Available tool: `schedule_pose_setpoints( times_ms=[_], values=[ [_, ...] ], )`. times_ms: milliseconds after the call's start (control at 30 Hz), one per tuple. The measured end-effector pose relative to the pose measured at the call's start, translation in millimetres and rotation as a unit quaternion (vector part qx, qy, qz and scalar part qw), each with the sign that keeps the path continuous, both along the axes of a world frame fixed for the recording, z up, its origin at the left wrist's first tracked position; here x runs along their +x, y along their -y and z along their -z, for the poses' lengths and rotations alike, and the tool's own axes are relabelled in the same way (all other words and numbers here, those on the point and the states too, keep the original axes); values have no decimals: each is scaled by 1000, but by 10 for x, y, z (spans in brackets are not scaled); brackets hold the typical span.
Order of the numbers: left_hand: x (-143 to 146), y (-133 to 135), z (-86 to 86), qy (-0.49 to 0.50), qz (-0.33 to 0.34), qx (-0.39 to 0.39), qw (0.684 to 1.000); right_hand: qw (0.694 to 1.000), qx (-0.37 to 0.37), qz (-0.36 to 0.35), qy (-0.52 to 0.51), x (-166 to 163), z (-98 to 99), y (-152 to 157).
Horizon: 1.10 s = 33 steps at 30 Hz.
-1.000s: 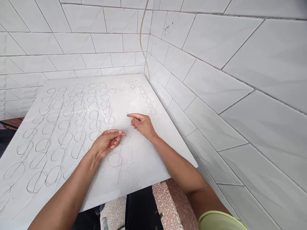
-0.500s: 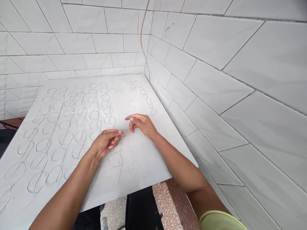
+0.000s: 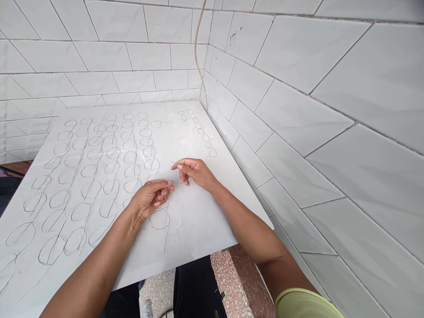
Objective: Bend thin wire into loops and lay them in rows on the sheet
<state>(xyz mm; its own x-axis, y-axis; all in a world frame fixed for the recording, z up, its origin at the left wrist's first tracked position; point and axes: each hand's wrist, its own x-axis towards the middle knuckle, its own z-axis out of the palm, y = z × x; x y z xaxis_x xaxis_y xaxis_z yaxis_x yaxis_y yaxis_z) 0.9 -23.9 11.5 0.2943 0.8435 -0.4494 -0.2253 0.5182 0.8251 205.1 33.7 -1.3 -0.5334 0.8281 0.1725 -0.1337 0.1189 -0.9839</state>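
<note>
My left hand (image 3: 149, 198) hovers just over a white board (image 3: 198, 221), thumb and fingers pinched on one end of a thin wire (image 3: 175, 182). My right hand (image 3: 194, 171) pinches the wire's other end a little farther back, and a short tip sticks out to the left of its thumb. The wire curves down between the two hands. A finished wire loop with a straight stem (image 3: 159, 220) lies on the board right below my left hand.
Several rows of wire loops (image 3: 96, 163) cover the board's left and middle; a short chain of small loops (image 3: 198, 128) runs along its right side. White tiled walls (image 3: 298, 115) close in behind and at right. A cable (image 3: 198, 53) hangs in the corner. A green rim (image 3: 304, 304) sits at bottom right.
The two hands have drawn slightly closer together, and the wire between them has bent from nearly straight into a curve. The view has shifted a little.
</note>
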Motion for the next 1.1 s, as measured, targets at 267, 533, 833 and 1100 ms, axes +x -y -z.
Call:
schedule_pose_setpoints(
  times_ms=[267, 533, 833, 1100],
  values=[
    [23, 19, -8, -31, 0, 18, 999, 999, 9, 39, 13, -22, -3, 25],
    [0, 28, -27, -35, 51, 10, 998, 998, 15, 65, 9, 3, -11, 8],
    [26, 50, -25, 37, 94, 20, 995, 997, -2, 73, -21, 7, -9, -7],
    [70, 40, 2, 91, 20, 47, 995, 999, 4, 52, -15, 8, -13, 3]
  ],
)
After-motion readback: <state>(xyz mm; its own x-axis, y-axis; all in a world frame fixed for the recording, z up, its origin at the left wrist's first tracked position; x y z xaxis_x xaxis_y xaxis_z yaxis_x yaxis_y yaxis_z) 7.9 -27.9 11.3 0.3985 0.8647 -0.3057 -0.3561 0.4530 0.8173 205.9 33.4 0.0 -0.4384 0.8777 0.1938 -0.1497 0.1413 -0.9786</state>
